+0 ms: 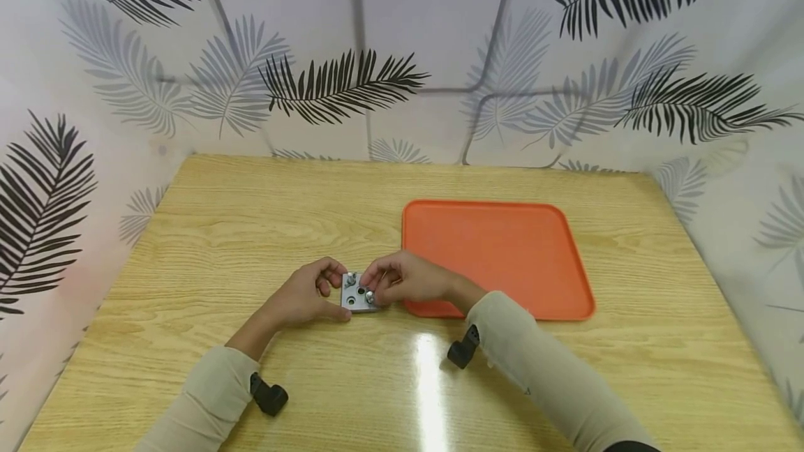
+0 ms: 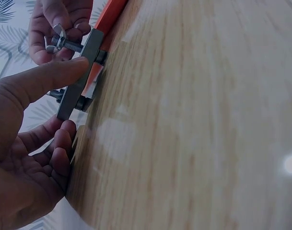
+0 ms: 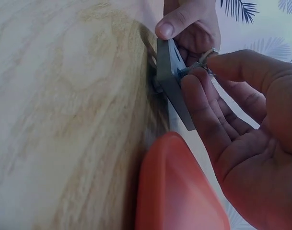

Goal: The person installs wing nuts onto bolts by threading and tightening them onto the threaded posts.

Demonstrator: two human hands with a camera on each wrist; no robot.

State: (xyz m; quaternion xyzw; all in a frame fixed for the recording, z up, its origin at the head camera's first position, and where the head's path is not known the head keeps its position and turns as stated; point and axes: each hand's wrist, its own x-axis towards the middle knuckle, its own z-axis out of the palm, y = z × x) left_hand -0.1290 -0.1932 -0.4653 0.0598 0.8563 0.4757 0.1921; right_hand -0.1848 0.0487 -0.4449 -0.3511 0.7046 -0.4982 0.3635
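A small grey metal plate [image 1: 363, 306] with round holes lies in front of me, left of the tray. Two bolts pass through it, and their heads hold it slightly off the table in the left wrist view. My left hand [image 1: 306, 293] grips the plate by its edges, thumb on the near side and fingers on the far side. My right hand [image 1: 411, 279] pinches a wing nut [image 3: 209, 53] on the bolt [image 2: 73, 45] at the plate's right side. Another threaded bolt [image 1: 351, 278] with a fastener stands at the far left corner, partly hidden in the left wrist view.
An orange tray [image 1: 490, 257] lies just right of the plate, under my right forearm. The wooden table [image 1: 251, 215] meets a leaf-patterned backdrop [image 1: 440, 124] at the back and sides. Each sleeve carries a black wrist camera [image 1: 463, 347].
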